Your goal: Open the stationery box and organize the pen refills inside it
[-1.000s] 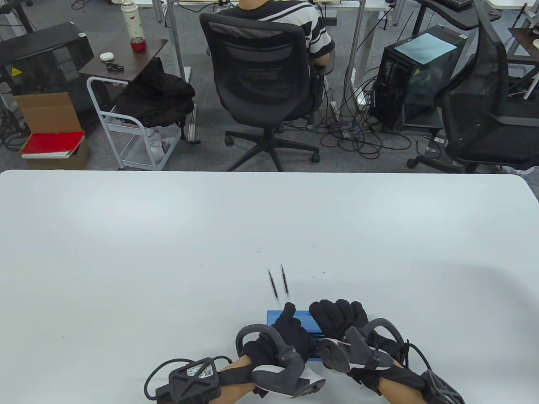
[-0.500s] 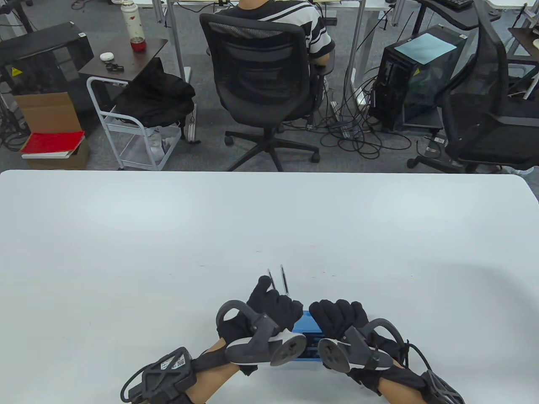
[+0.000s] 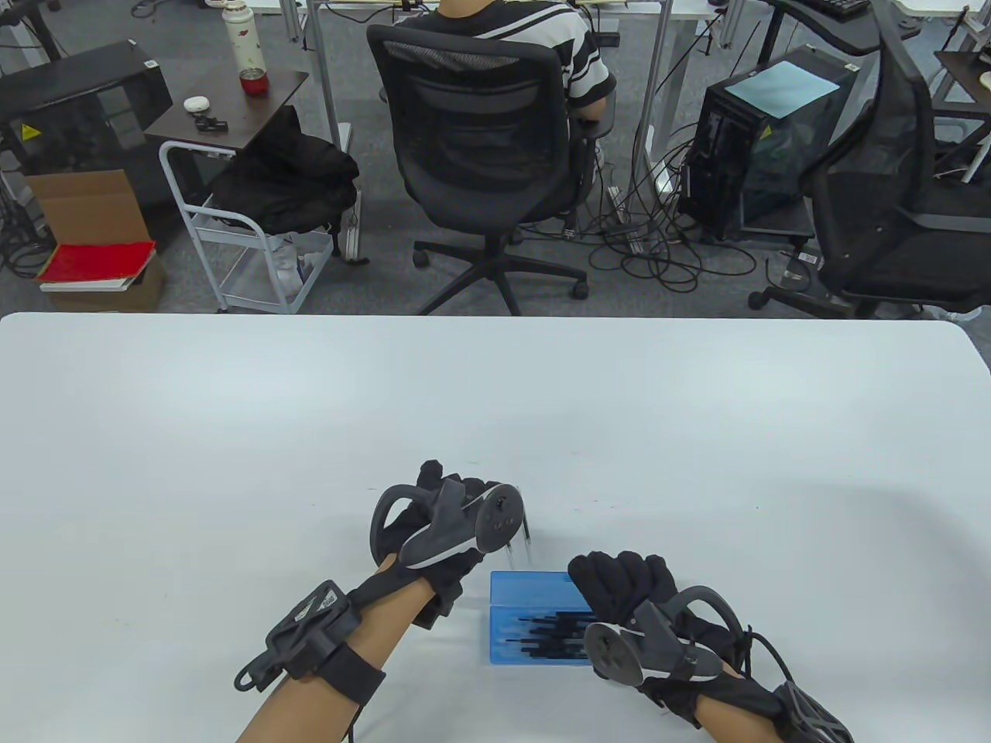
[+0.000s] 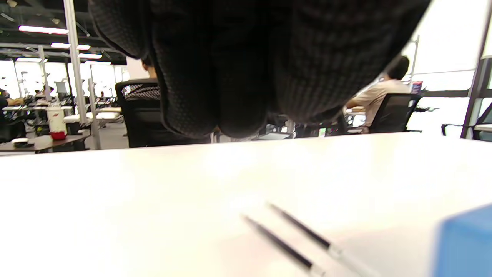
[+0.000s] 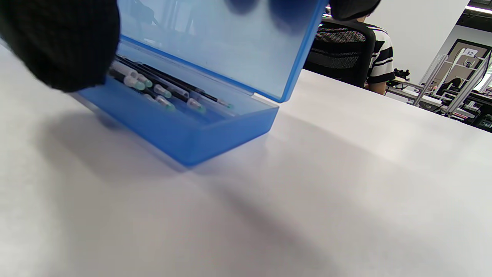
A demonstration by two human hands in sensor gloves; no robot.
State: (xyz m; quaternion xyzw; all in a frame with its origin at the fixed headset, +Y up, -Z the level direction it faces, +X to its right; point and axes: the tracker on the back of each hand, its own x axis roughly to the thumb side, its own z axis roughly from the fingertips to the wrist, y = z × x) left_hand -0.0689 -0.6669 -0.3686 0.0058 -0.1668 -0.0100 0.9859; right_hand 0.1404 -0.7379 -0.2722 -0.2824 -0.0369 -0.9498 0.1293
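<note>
The blue stationery box [image 3: 534,619] lies open near the table's front edge, with several black pen refills [image 3: 553,631] in its tray. My right hand [image 3: 615,580] grips the box at its right end; in the right wrist view the thumb [image 5: 57,46] rests at the tray and the lid [image 5: 230,50] stands raised over the refills [image 5: 161,90]. Two loose refills [image 4: 286,248] lie on the table just beyond the box. My left hand [image 3: 437,499] hovers over them, fingers [image 4: 215,96] hanging down and holding nothing. In the table view only the refills' near ends [image 3: 527,542] show under the tracker.
The white table [image 3: 232,433] stretches wide on all sides of the box. Beyond its far edge stand office chairs, one [image 3: 480,131] with a person in a striped shirt, a computer tower [image 3: 766,139] and a small cart [image 3: 248,232].
My left hand has left the box and moved forward over the two loose refills. The open tray with its refills now shows. My right hand has stayed in place.
</note>
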